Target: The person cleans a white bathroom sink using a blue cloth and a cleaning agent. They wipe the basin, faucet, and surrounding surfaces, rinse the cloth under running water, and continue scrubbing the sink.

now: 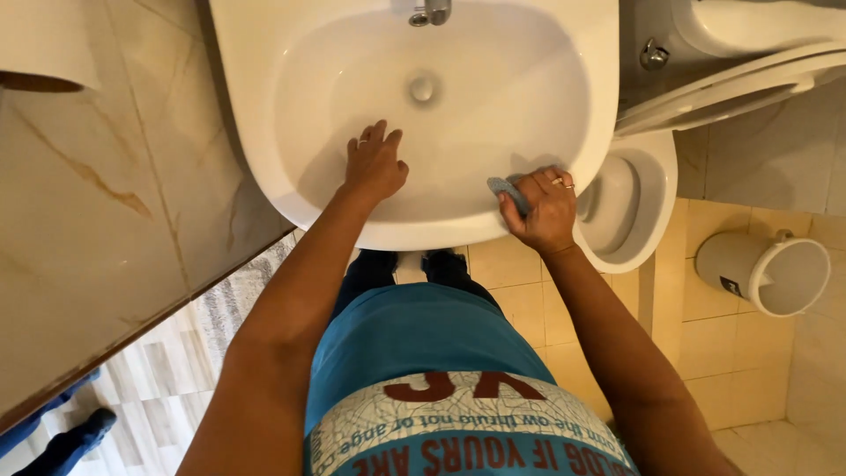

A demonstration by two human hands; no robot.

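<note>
A white washbasin (264,106) fills the top middle of the head view, with a chrome tap (430,11) at its far edge and a round drain (422,87) in the bowl. My left hand (374,163) rests flat on the inner near slope of the bowl, fingers apart, holding nothing. My right hand (546,207) is closed on a small grey-blue scrubbing sponge (508,191) and presses it against the basin's near right rim.
A marble-look wall (97,229) runs along the left. To the right stands a white toilet bowl (630,198) with its lid (731,84) raised. A small white bin (765,271) lies on the beige floor tiles (705,353).
</note>
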